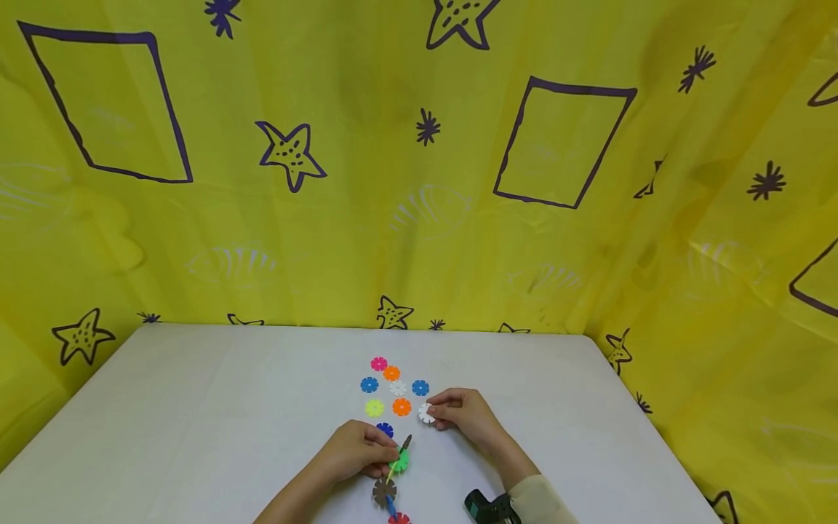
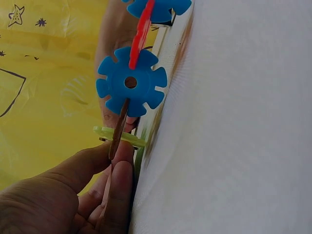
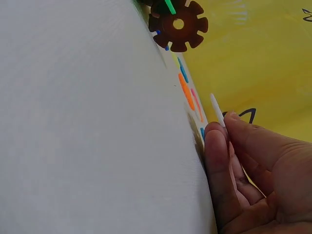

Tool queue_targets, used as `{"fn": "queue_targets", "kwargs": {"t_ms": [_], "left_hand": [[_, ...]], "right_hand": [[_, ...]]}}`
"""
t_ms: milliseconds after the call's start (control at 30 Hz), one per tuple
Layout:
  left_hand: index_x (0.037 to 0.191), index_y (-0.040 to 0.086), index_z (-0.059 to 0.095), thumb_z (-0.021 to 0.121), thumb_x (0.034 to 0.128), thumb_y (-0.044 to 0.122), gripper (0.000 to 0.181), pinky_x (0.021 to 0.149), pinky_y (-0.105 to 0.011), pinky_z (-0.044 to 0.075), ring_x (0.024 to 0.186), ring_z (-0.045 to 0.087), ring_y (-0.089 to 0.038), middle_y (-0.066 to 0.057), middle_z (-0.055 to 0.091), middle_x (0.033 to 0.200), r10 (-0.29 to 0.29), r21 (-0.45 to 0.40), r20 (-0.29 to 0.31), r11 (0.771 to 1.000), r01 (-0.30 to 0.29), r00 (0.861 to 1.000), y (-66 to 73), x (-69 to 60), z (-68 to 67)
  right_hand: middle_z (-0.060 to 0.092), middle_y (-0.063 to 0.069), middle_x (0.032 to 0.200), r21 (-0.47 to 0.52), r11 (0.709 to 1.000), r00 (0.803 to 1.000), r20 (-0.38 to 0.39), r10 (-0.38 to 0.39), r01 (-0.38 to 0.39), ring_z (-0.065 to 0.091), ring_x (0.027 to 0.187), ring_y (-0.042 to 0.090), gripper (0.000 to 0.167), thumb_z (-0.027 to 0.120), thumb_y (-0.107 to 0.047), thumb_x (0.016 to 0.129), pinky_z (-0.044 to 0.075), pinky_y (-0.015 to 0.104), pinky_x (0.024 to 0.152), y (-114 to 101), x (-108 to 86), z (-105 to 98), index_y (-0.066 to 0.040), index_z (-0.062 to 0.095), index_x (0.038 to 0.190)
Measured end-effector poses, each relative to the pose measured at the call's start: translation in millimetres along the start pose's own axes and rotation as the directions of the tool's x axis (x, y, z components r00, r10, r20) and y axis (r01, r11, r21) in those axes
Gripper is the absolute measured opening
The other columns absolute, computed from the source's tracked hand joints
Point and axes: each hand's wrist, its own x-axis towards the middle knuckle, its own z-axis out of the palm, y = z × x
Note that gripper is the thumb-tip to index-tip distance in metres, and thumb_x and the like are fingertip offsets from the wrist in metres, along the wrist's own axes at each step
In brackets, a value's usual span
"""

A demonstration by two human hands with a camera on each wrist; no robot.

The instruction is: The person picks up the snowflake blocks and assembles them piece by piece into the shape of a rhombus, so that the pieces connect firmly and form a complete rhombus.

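My left hand [image 1: 356,450] grips a chain of notched plastic snowflake discs, slotted into one another. Near its fingers are a green disc [image 1: 402,461] and a brown disc [image 1: 384,493]; a red disc [image 1: 399,519] shows at the lower frame edge. The left wrist view has more of the chain: a blue disc [image 2: 109,83], a red disc [image 2: 141,36] and a yellow disc [image 2: 105,132] seen on edge. Between thumb and fingers, my right hand [image 1: 468,416] pinches a white disc [image 1: 424,413], edge-on in the right wrist view. The white disc is apart from the chain.
Loose discs lie on the white table [image 1: 229,407] beyond the hands, among them a pink disc [image 1: 379,364], an orange disc [image 1: 401,407] and a yellow disc [image 1: 374,408]. A dark blue disc [image 1: 385,430] lies by my left fingers. A yellow curtain [image 1: 353,240] hangs behind.
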Motion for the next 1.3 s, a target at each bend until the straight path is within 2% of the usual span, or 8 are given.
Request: {"fn": "queue_targets", "kwargs": {"t_ms": [233, 600, 1033, 1300], "left_hand": [[0.094, 0.0, 0.074, 0.077, 0.0843, 0.015, 0.017, 0.059, -0.023, 0.058, 0.058, 0.063, -0.006, -0.003, 0.072, 0.073, 0.012, -0.01, 0.0, 1.0, -0.012, 1.0, -0.6, 0.1, 0.5], [0.094, 0.0, 0.074, 0.077, 0.0841, 0.014, 0.017, 0.059, -0.023, 0.058, 0.058, 0.063, -0.005, -0.004, 0.072, 0.073, 0.015, -0.016, -0.001, 1.0, -0.015, 1.0, -0.5, 0.0, 0.4], [0.094, 0.0, 0.074, 0.077, 0.084, 0.014, 0.017, 0.059, -0.023, 0.058, 0.058, 0.063, -0.005, -0.004, 0.072, 0.073, 0.029, -0.019, 0.004, 0.999, -0.029, 1.0, -1.0, -0.1, 0.3], [0.095, -0.001, 0.074, 0.076, 0.0847, 0.013, 0.017, 0.058, -0.024, 0.058, 0.057, 0.063, -0.006, -0.004, 0.072, 0.073, 0.038, -0.01, -0.002, 0.999, -0.038, 0.999, -2.5, -0.1, -0.4]], "right_hand": [[0.073, 0.008, 0.088, 0.039, 0.999, 0.999, 0.034, -0.019, 0.018, 0.065, 0.066, 0.008, 0.024, 0.071, -0.008, 0.09, 0.059, 0.022, 0.067, 0, -3.2, 6, 0.008, 0.069, 0.107], [0.072, 0.007, 0.088, 0.064, 0.998, 0.999, 0.044, -0.029, 0.027, 0.064, 0.066, 0.008, 0.024, 0.07, -0.006, 0.09, 0.058, 0.021, 0.065, -2, -7.8, 15, 0.011, 0.069, 0.107], [0.073, 0.01, 0.089, 0.043, 0.999, 0.998, 0.054, -0.032, 0.03, 0.065, 0.066, 0.01, 0.024, 0.07, -0.007, 0.09, 0.059, 0.024, 0.065, -1, -10.4, 18, 0.011, 0.069, 0.106], [0.073, 0.008, 0.087, 0.026, 0.999, 0.998, 0.064, -0.022, 0.02, 0.065, 0.065, 0.01, 0.022, 0.071, -0.008, 0.089, 0.06, 0.024, 0.066, -2, -11.4, 20, 0.008, 0.071, 0.104]]}}
